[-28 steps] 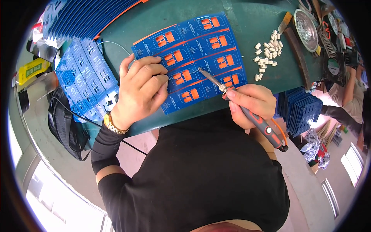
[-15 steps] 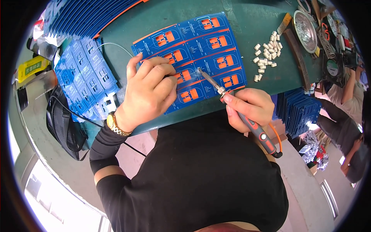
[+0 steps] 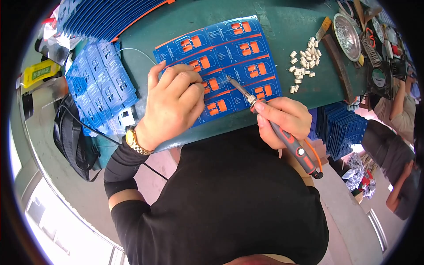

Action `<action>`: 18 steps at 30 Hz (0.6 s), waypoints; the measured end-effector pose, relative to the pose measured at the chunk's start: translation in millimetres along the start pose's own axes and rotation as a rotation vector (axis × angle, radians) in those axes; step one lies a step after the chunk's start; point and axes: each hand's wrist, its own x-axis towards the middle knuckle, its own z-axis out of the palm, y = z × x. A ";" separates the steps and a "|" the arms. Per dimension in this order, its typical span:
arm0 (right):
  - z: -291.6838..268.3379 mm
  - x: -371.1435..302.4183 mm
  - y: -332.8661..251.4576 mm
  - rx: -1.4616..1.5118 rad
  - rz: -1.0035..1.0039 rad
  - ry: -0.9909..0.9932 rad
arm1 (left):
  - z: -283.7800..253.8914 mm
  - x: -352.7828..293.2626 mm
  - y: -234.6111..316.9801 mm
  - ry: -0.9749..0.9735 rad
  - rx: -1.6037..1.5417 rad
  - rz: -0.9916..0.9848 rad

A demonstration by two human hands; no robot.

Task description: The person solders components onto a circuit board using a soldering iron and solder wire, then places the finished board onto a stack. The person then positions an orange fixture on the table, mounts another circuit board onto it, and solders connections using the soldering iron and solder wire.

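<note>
A blue circuit board panel (image 3: 226,54) with orange cut-out areas lies on the green bench. My right hand (image 3: 286,121) grips a grey and red soldering iron (image 3: 293,148) like a pen. The iron's tip meets the panel near its middle. My left hand (image 3: 174,99), fingers curled, rests over the panel's left part. A thin pale solder wire (image 3: 140,50) arcs from the left into this hand; its end reaches toward the iron's tip. The fingertips and the parts of the panel below the hand are hidden.
Small white connectors (image 3: 304,62) lie loose right of the panel. Beyond them are a dark bar (image 3: 338,66) and a round metal dish (image 3: 347,37). Blue boards (image 3: 99,84) are heaped at left, with a stack (image 3: 106,17) behind. Another person (image 3: 388,145) is at far right.
The iron's tip has shifted very slightly right and up along the panel. My left hand has moved slightly right, still curled around the solder wire. The whole view has shifted a little.
</note>
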 end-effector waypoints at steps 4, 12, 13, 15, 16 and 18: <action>-5.4 -1.5 1.6 0.025 -0.012 -0.100 | 3.5 0.4 1.1 0.028 -0.040 -0.021; -5.0 -5.6 -2.5 0.005 -0.024 -0.018 | 0.8 2.0 6.3 0.010 0.005 -0.015; -6.4 -6.9 -3.2 -0.002 -0.027 -0.029 | 1.2 2.0 7.0 0.017 0.013 -0.012; -8.6 -10.1 -2.9 -0.011 -0.027 -0.036 | -0.6 4.2 9.4 0.015 0.019 -0.006; -9.0 -12.6 -2.1 -0.015 -0.045 -0.026 | -1.4 4.6 10.8 0.015 0.027 -0.002; -12.1 -16.8 -1.8 -0.017 -0.063 -0.013 | -4.7 1.7 9.7 0.013 0.006 0.013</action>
